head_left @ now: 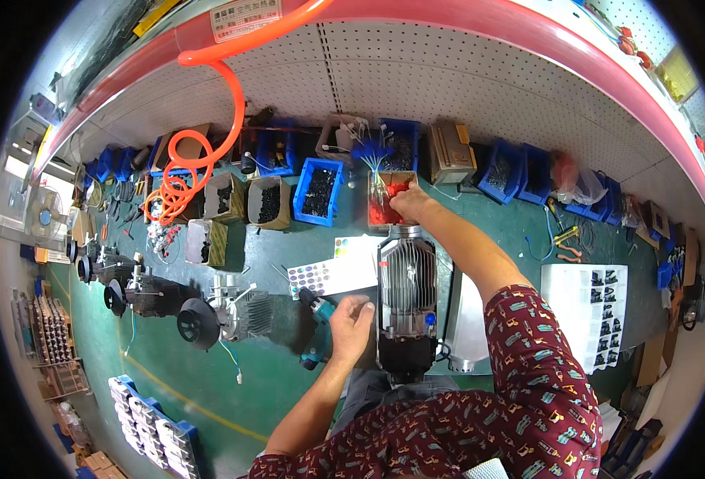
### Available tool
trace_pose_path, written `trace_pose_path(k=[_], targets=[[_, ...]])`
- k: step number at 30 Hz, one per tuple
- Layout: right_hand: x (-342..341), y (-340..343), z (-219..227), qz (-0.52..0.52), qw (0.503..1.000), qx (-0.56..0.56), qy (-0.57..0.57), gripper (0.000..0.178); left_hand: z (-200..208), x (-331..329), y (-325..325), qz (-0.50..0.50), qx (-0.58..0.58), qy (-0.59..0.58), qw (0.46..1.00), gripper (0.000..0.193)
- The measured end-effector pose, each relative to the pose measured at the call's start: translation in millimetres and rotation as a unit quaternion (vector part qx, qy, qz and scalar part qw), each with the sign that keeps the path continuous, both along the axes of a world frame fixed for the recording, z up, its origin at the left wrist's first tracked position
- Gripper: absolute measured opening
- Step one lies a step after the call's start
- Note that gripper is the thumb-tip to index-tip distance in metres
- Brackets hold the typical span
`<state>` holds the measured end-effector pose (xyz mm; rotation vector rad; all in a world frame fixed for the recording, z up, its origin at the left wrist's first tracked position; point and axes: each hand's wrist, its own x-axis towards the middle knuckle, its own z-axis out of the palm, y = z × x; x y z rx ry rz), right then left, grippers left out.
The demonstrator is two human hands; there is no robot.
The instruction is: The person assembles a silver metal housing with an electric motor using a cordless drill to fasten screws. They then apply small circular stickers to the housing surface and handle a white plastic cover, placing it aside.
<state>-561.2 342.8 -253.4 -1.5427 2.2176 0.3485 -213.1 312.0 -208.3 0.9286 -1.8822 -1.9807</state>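
My right hand [407, 203] reaches down into a small cardboard box [375, 222] of red pieces [379, 212]. Its fingers are drawn together among the pieces, and what lies between the fingertips cannot be made out. Close in front of me stands a finned metal unit [407, 275] with a black lower part. Just left of it hovers my left hand [351, 326], its fingers loosely bent, the thumb apart and nothing visible in it. Beside that hand, a teal and black cordless drill [317, 335] lies partly hidden.
Blue bins [318, 191] and cardboard boxes [268, 203] of small parts line the back. Several fan-and-motor units [223, 313] stand at left. A coiled orange hose [236, 104] hangs down. Printed sheets [344, 270] lie midway; a white tray [556, 319] of black parts sits right.
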Motion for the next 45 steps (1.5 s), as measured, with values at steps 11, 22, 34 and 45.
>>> trace_pose_path(k=[11,22,34,45], targets=[[-7.8,0.1,-9.7,-0.018,0.998,-0.014,-0.067,0.009,-19.9,7.9,1.9,-0.008,-0.009,-0.01,1.0,0.011],[-11.7,1.8,-10.5,0.018,0.99,-0.041,-0.132,0.009,-20.0,4.9,-0.3,-0.019,0.007,-0.021,1.0,0.012],[67.3,107.6,98.6,-0.365,0.567,-0.414,-0.612,0.034,60.1,-69.3,-10.0,-0.066,-0.166,0.094,0.979,0.026],[152.8,182.4,108.7,-0.409,0.443,-0.411,-0.684,0.033,83.5,-83.7,42.0,-0.225,-0.232,0.119,0.939,0.018]])
